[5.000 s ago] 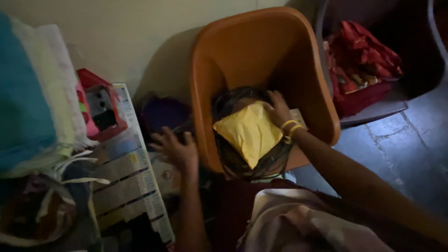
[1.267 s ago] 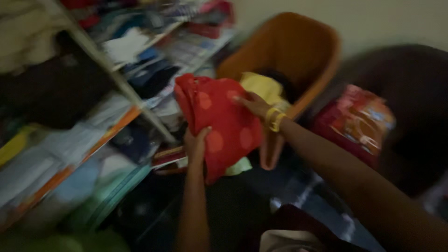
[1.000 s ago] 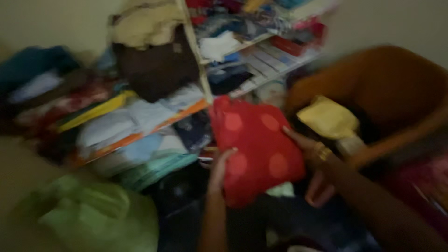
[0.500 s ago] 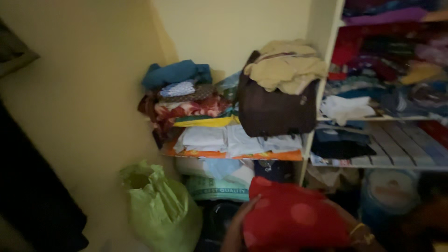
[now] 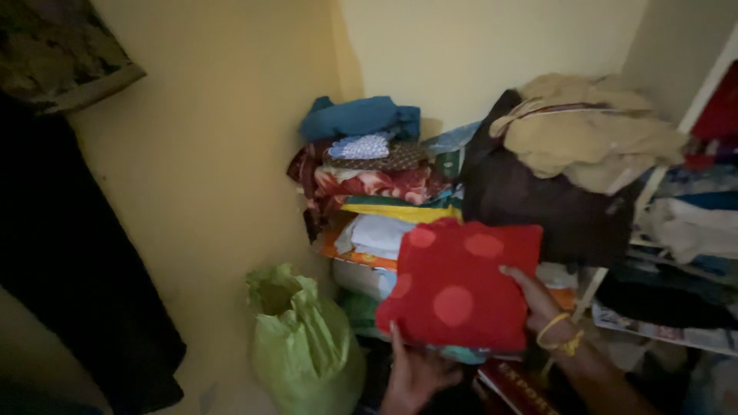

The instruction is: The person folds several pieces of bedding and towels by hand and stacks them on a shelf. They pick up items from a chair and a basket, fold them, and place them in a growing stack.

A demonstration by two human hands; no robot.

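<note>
Head view, from left: a green plastic sack [image 5: 304, 346] sits on the floor by the yellow wall. The left hand [image 5: 411, 376] props the folded red cloth [image 5: 461, 284] from below, fingers on its lower edge; the right hand [image 5: 542, 303] pinches its right side. Keeping it flat and level with both hands should preserve the fold. It is red with paler round spots, held before the stacked clothes [image 5: 369, 173].

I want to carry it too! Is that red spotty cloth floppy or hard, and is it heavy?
Probably soft: the folded red cloth bulges between the left hand and right hand. It likely flops open if gripped by one corner. It seems light, since fingertips alone hold it up.
</note>
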